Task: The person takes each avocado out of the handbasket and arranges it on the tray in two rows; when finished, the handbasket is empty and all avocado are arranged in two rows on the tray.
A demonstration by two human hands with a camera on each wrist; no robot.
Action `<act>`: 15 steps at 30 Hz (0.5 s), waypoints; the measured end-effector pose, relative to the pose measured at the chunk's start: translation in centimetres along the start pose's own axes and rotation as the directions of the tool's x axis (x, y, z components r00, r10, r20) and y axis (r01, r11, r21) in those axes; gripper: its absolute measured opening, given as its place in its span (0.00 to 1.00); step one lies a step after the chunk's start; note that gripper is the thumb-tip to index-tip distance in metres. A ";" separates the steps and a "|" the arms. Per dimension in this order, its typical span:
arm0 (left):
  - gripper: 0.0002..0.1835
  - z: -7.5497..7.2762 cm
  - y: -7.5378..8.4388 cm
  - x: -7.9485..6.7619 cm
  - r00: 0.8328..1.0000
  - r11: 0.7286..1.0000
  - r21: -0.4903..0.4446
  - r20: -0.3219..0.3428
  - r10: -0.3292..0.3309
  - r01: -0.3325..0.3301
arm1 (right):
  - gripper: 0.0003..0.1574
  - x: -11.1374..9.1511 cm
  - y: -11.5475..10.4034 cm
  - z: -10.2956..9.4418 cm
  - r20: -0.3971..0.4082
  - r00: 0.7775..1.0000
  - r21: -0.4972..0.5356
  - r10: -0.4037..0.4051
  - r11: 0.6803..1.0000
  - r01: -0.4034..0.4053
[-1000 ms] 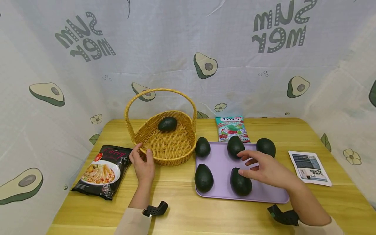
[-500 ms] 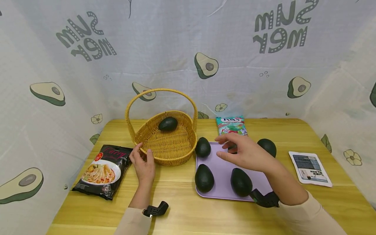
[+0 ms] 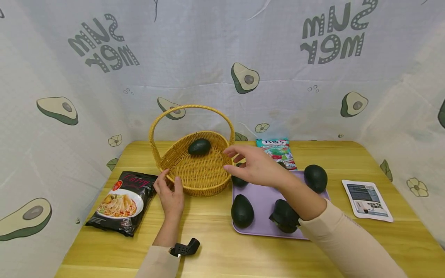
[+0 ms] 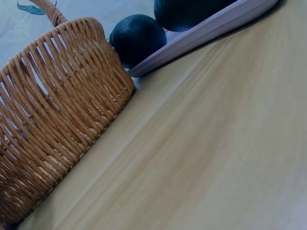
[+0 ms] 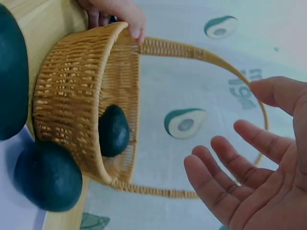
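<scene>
A yellow wicker basket [image 3: 199,179] with a tall handle stands left of the table's middle, one dark green avocado [image 3: 199,147] lying inside at the back. My left hand [image 3: 172,199] holds the basket's front-left rim. Above the basket's right edge hovers my right hand [image 3: 255,164], fingers spread and gently bent; its palm is bare in the right wrist view. On the lilac tray [image 3: 259,197] lie several avocados, including one at the near left [image 3: 242,211] and one at the far right [image 3: 315,178]. The right hand and arm partly cover others.
Left of the basket lies a black noodle packet [image 3: 121,202]. Behind the tray is a teal candy bag [image 3: 276,148]. A white flat pouch [image 3: 367,199] lies right of the tray. A printed curtain [image 3: 208,58] surrounds the wooden table [image 3: 212,247].
My right hand has moved left, from over the tray's avocados to the basket's right edge, carrying nothing. The left hand has stayed at the basket rim.
</scene>
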State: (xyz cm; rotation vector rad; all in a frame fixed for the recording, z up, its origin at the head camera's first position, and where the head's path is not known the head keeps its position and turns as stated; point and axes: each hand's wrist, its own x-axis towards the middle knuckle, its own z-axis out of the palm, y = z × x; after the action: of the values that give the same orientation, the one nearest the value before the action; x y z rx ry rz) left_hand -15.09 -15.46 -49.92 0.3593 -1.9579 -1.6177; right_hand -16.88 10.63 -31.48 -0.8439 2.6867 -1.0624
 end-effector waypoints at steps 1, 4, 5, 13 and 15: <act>0.23 0.0 0.0 0.0 1.000 1.000 0.002 -0.003 0.000 0.000 | 0.28 0.5 -0.2 0.2 0.002 1.000 -0.008 -0.006 1.000 0.006; 0.23 0.1 -0.1 0.1 1.000 1.000 0.006 -0.008 0.010 -0.010 | 0.28 1.9 -0.8 0.7 0.005 1.000 -0.032 -0.020 0.999 0.020; 0.23 0.1 -0.1 0.1 1.000 1.000 0.008 -0.011 0.015 -0.015 | 0.29 2.4 -0.9 0.9 0.005 1.000 -0.044 -0.024 0.999 0.024; 0.24 0.1 -0.2 0.2 1.000 1.000 0.005 -0.006 0.023 -0.023 | 0.29 6.4 -1.3 2.7 -0.045 0.999 -0.133 0.011 0.991 -0.017; 0.24 0.0 -0.3 0.2 1.000 1.000 0.003 -0.006 0.025 -0.025 | 0.30 7.3 -1.2 3.3 -0.060 0.998 -0.137 0.028 0.990 -0.036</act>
State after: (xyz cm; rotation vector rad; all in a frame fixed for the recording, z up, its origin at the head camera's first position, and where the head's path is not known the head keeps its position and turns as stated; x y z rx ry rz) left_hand -15.31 -15.59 -50.13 0.3395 -1.9529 -1.5963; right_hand -21.44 3.98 -32.50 -0.8006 2.8396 -0.9160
